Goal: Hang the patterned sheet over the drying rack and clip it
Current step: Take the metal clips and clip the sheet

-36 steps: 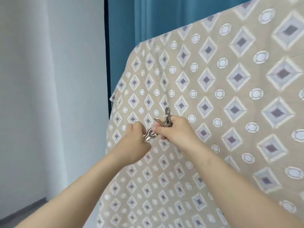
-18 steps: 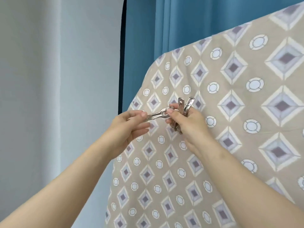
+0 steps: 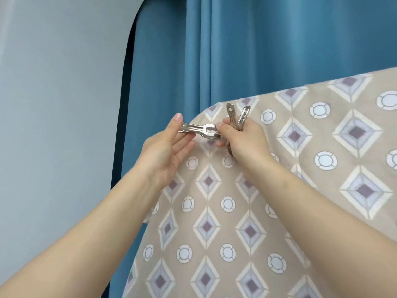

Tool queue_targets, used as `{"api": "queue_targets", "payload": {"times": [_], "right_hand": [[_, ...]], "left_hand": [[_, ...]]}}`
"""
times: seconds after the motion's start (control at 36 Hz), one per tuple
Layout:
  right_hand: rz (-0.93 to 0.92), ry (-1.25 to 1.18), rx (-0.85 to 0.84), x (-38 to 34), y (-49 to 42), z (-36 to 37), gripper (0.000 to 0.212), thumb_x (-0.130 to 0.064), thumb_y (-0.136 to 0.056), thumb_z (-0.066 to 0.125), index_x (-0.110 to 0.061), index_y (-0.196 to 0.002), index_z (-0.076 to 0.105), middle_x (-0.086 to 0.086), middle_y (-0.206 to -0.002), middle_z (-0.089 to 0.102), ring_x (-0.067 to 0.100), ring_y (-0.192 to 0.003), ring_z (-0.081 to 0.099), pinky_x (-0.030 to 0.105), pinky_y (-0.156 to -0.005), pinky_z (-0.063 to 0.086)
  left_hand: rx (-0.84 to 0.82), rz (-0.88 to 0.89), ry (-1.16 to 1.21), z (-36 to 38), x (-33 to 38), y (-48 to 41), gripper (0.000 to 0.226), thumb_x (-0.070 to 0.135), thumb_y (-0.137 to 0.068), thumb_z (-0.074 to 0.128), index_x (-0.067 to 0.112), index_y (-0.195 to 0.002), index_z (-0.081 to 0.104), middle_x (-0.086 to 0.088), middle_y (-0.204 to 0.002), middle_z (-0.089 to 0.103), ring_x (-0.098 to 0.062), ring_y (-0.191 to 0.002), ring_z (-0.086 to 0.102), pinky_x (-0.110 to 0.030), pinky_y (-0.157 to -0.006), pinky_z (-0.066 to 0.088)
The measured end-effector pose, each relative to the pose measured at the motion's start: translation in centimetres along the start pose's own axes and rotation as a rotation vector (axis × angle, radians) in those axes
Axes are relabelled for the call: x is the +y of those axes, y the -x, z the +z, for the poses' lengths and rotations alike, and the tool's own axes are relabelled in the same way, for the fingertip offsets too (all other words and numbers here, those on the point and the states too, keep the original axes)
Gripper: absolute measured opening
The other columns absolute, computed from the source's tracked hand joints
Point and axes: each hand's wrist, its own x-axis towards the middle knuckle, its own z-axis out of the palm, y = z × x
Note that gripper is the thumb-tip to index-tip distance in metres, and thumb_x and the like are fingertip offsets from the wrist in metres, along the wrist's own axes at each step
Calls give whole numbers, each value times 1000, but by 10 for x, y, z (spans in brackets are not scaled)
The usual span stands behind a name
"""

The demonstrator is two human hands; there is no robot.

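Observation:
The patterned sheet, beige with diamonds and circles, hangs over the drying rack, which it hides completely. Its top edge slopes up to the right. A metal clip lies level in front of the sheet's top left corner. My left hand pinches the clip's left end between thumb and fingers. My right hand pinches the clip's right end with thumb and forefinger. Two more metal clips stick up out of my right hand's curled fingers.
A blue curtain hangs behind the sheet. A pale grey wall fills the left side, with a dark gap at the curtain's edge.
Both hands have risen with the clips from the sheet's front face to its top left corner. The single clip now lies level between both hands, and the view has tilted up.

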Motion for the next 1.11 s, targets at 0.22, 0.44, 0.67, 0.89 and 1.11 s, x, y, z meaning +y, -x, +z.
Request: {"api": "queue_targets", "payload": {"times": [0.22, 0.44, 0.67, 0.89, 1.11], "right_hand": [[-342, 778, 225, -28, -58, 13, 19, -16, -86, 45, -18, -102, 54, -2, -93, 60, 23, -99, 51, 30, -77, 31], [-103, 1202, 175, -57, -79, -7, 7, -17, -88, 41, -12, -83, 38, 3, -81, 47, 29, -80, 45, 28, -60, 31], [-178, 1206, 211, -65, -73, -18, 9, -19, -88, 41, -12, -91, 37, -1, -69, 38, 30, -79, 44, 31, -63, 28], [-202, 1207, 186, -58, -75, -19, 9, -20, -89, 42, -13, -93, 36, 1, -71, 38, 30, -80, 44, 31, -64, 28], [-236, 1185, 164, -57, -76, -19, 10, -20, -89, 41, -13, -92, 36, 1, -72, 39, 30, -80, 43, 32, -68, 29]], "left_hand": [[-87, 209, -193, 1, 15, -52, 16, 26, -86, 65, 13, -82, 56, -3, -87, 67, -13, -88, 68, -23, -80, 54], [-130, 371, -269, 12, 25, -69, 19, 29, -84, 66, 13, -88, 57, -2, -89, 67, -13, -91, 67, -24, -82, 53], [-133, 508, -402, 44, 42, -76, 20, 30, -81, 69, 13, -88, 60, 5, -75, 68, -3, -71, 67, -12, -52, 49], [-220, 575, -621, 60, 48, -95, 19, 28, -78, 73, 16, -78, 58, 0, -77, 69, -9, -74, 68, -19, -61, 52], [-409, 441, -859, 74, 77, -111, 18, 29, -81, 70, 16, -78, 59, 1, -76, 68, -5, -65, 65, -16, -63, 52]]}}
